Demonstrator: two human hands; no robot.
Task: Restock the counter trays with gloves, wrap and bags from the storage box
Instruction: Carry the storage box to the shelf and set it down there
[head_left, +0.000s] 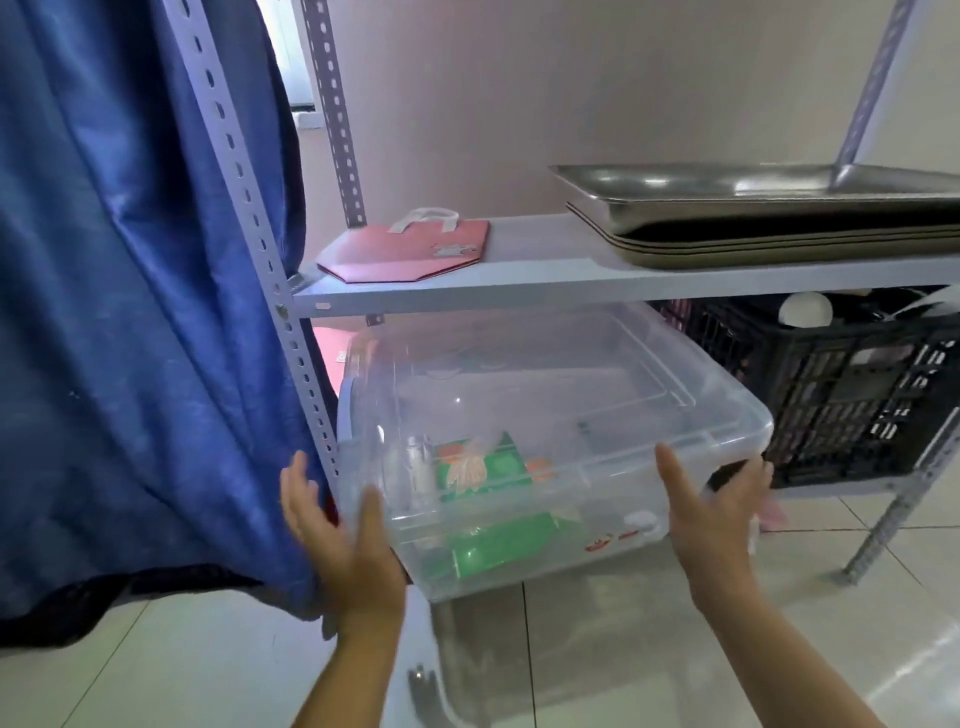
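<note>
A: Currently, where is the storage box (545, 415)?

B: It is a clear plastic box with a clear lid, partly under the lower shelf (545, 270) of a grey metal rack, its near corner out over the tiled floor (649, 649). Whether its base touches the floor cannot be told.

A: State of the left hand (345, 540)?

B: Spread against the box's left front corner: thumb up on the front wall, fingers extended along the left side, beside the rack post (275, 291) and a blue curtain (130, 312).

A: And the right hand (714, 525)?

B: On the right end of the box: thumb up against the front wall, fingers reaching round the right corner under the lid rim. Both hands grip the box between them.

A: Contents?

B: Through the wall, green packets (493, 509) are visible, one printed with a glove picture. Other items are too blurred to identify.

A: Surroundings?

B: On the shelf above: a flat red paper bag (410, 249) at left, stacked metal trays (779, 218) at right. A black crate (841, 384) stands just right of the box.
</note>
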